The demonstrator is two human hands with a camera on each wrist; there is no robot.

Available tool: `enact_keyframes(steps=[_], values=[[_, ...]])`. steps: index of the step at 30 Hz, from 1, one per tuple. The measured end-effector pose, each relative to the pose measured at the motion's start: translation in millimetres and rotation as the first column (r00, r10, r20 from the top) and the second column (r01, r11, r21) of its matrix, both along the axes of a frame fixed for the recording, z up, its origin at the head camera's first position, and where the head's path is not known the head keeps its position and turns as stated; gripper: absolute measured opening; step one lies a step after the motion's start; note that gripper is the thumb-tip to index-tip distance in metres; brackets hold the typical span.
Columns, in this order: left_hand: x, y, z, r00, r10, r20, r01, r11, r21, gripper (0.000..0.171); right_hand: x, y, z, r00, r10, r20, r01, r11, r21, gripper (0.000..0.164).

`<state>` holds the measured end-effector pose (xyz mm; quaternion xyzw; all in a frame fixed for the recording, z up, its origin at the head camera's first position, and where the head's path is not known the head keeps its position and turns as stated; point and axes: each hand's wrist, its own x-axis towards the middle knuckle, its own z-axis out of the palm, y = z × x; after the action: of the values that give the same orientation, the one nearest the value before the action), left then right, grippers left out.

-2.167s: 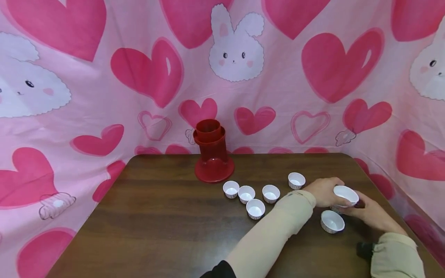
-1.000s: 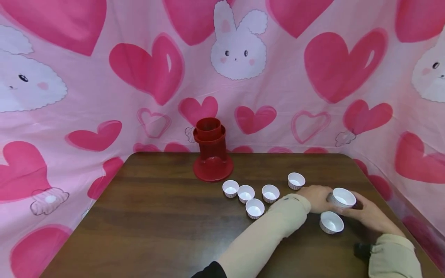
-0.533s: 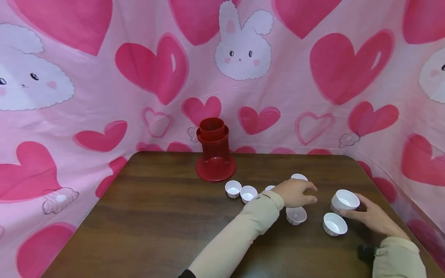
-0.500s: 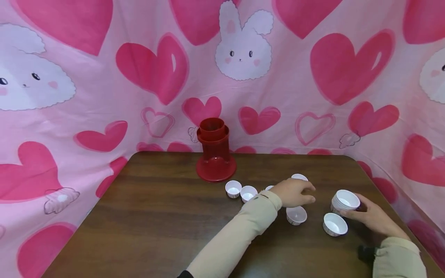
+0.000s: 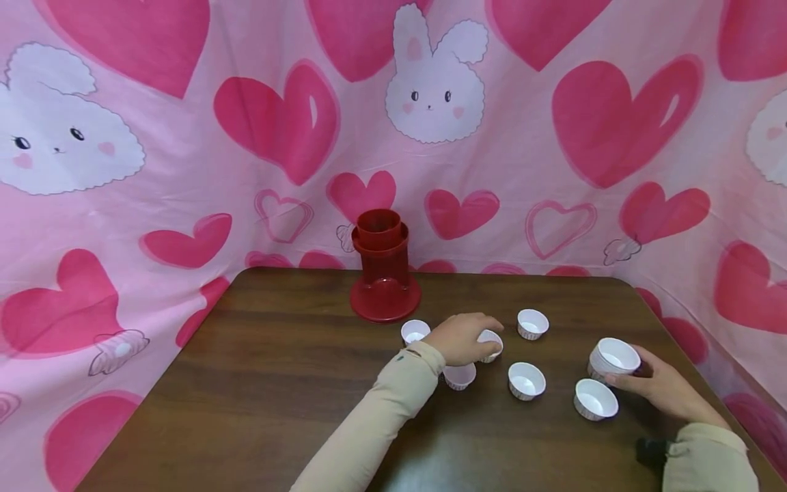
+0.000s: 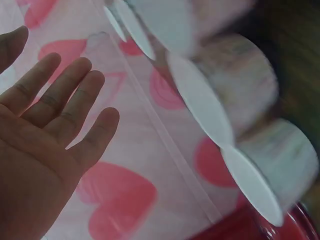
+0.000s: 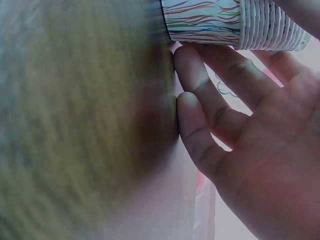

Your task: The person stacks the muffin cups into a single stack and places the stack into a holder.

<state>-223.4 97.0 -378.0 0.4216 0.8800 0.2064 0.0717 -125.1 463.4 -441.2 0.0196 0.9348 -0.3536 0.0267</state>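
In the head view my left hand point(image 5: 461, 338) hovers over the loose white paper baking cups, its fingers beside a cup point(image 5: 490, 346) and above a nearer one point(image 5: 460, 375). The left wrist view shows that hand's fingers point(image 6: 92, 132) extended, with nothing in the palm. At the table's right side my right hand point(image 5: 667, 389) steadies a stack of baking cups point(image 5: 615, 357), thumb in front and fingers behind. Seen from the right wrist, the stack point(image 7: 205, 22) has thin coloured wavy lines and many nested rims.
More single cups stand on the brown table point(image 5: 277, 383): one at the back point(image 5: 532, 324), one mid-table point(image 5: 526, 381), one just before the stack point(image 5: 596, 400) and one by the left hand point(image 5: 415, 331). A red cylindrical holder point(image 5: 384, 273) with a round base stands behind.
My left hand has let go of a cup at the stack and moved left over the loose cups. A cup formerly behind the forearm is uncovered. My right hand stays at the stack.
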Motion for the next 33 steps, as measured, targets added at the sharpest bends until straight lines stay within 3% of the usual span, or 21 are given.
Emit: enact_keyframes(steps=[3,11,18,27,33], values=[[-4.9,-15.4,-5.2,1.000,0.015,0.017,-0.016,1.000,0.018,0.039,0.3,-0.3,0.9,1.000,-0.003,0.017,0.003,1.000,0.005,0.080],[-30.1,-65.9,-22.4,0.979,0.114,0.167,-0.130,0.987,0.092,0.048,0.2,-0.5,-0.7,0.999,-0.011,0.041,0.010,1.000,0.009,0.081],[-46.2,-99.5,-33.9,0.972,0.150,0.181,-0.160,0.986,0.044,0.068,1.3,0.2,-2.1,1.000,0.008,-0.017,-0.007,1.000,0.002,0.072],[-44.8,-110.9,-50.8,0.955,0.197,0.223,-0.207,0.978,0.024,0.084,-1.0,1.7,-2.4,1.000,0.009,0.009,-0.009,1.000,0.020,0.078],[-44.6,-108.8,-53.6,0.962,0.237,0.136,-0.237,0.971,-0.014,0.077,0.4,1.9,-3.2,1.000,0.009,0.003,-0.009,1.000,-0.003,0.074]])
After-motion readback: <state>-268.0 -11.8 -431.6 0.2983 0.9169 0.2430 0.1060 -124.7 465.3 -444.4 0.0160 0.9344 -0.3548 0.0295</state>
